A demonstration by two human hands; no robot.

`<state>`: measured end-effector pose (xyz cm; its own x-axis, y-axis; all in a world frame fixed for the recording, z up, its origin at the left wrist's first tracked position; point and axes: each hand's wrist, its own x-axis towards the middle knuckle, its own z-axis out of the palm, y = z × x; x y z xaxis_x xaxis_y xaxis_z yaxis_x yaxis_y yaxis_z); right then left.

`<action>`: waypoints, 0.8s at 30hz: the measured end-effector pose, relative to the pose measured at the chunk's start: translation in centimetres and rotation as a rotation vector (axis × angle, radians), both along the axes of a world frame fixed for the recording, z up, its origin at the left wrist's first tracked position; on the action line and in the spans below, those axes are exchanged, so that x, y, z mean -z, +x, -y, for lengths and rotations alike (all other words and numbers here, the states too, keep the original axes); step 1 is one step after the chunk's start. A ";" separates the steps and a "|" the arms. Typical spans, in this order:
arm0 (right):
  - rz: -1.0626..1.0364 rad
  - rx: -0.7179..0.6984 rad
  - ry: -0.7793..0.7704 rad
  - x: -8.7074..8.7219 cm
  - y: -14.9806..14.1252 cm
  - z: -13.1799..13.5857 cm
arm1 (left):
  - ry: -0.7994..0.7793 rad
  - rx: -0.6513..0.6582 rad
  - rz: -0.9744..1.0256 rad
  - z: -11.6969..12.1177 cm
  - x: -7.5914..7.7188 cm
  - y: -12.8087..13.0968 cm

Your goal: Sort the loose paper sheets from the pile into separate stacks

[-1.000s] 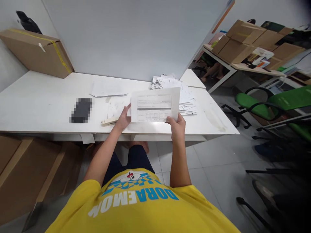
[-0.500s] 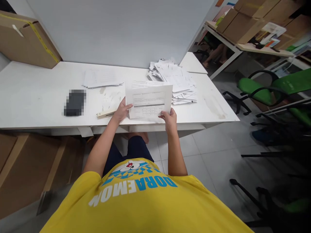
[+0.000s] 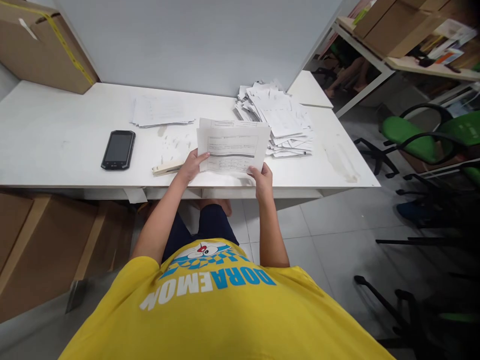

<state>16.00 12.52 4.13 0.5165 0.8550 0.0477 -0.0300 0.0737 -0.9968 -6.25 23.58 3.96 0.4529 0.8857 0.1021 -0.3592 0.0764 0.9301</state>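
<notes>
I hold a printed sheet of paper over the front of the white table with both hands. My left hand pinches its lower left edge, thumb on top. My right hand grips its lower right corner. Another sheet shows just behind the top edge of the held one. A cream stapler lies on the table just left of my left hand.
A messy pile of papers lies right of the sheet, a thin stack of sheets behind left. A black phone lies to the left. A cardboard box stands far left; green chairs stand right.
Both hands have lowered the sheet closer to the table and tilted it flatter. The view has tipped downward, so the table sits higher in the frame.
</notes>
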 end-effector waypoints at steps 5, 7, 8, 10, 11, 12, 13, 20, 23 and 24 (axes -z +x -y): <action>0.044 0.011 0.049 0.8 1.2 -1.1 | 0.023 0.002 -0.026 0.2 -0.1 0.1; 0.034 0.019 0.070 1.1 1.4 -1.6 | 0.046 -0.006 -0.039 0.2 -0.1 0.1; 0.026 0.021 0.078 1.1 1.5 -1.8 | 0.058 -0.009 -0.047 0.2 -0.1 0.2; 0.008 0.021 0.092 1.3 1.5 -2.0 | 0.082 -0.026 -0.061 0.2 0.0 0.3; 0.000 0.017 0.102 1.3 1.4 -2.1 | 0.097 -0.038 -0.065 0.2 0.0 0.3; -0.007 0.011 0.111 1.4 1.4 -2.1 | 0.110 -0.048 -0.066 0.1 0.1 0.3; -0.009 0.008 0.116 1.5 1.3 -2.2 | 0.121 -0.057 -0.065 0.1 0.1 0.3; 0.025 0.028 0.092 2.2 1.3 -2.4 | 0.171 -0.196 -0.067 -0.5 0.4 0.2; 0.022 0.018 0.115 2.2 1.4 -2.7 | 0.182 -0.175 -0.064 -0.5 0.4 0.2; 0.021 0.016 0.125 2.1 1.5 -2.8 | 0.171 -0.153 -0.067 -0.4 0.4 0.3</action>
<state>17.51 15.31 2.01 0.5277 0.8333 0.1649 -0.0066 0.1981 -0.9802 -5.99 24.02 3.59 0.3251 0.9172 0.2306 -0.2914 -0.1348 0.9470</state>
